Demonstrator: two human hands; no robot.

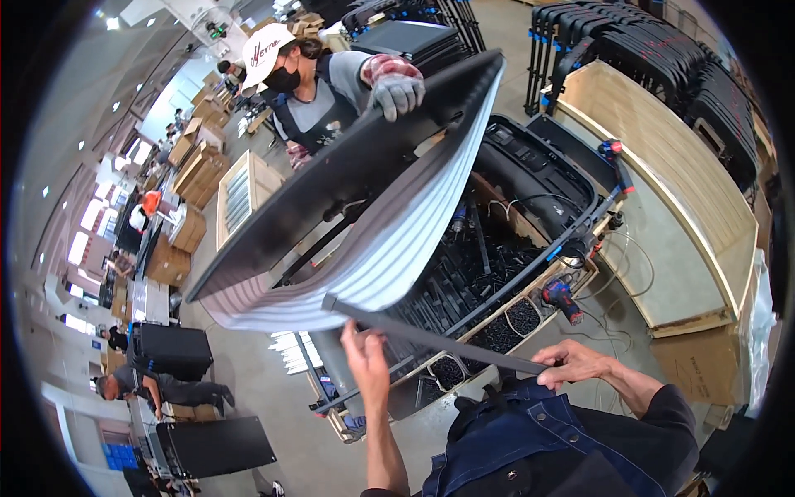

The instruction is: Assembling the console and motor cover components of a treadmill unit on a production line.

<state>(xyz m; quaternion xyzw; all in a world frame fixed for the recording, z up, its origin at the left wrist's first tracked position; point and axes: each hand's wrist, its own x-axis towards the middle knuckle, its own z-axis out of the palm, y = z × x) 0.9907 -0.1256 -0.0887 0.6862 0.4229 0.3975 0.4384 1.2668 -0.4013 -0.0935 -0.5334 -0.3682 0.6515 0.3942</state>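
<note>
A long, flat dark grey strip [447,341] spans the space in front of my body, tilted with its left end higher. My right hand [573,363] is closed on its right end, thumb on top. Near the other end, my left hand [366,352] holds the strip's lower edge with its fingers. Just beyond the strip's left end is a large black shell [331,178] with a white ribbed side [414,248], tipped up on edge. A co-worker's gloved hand [397,95] rests on its upper edge.
Below the shell, a workbench bin [464,273] holds many black strips and small parts. Cordless drills [561,298] hang along its near side, beside trays of screws [523,316]. A wooden crate [675,207] stands to the right, with stacked black frames [654,66] behind. Cables lie on the floor.
</note>
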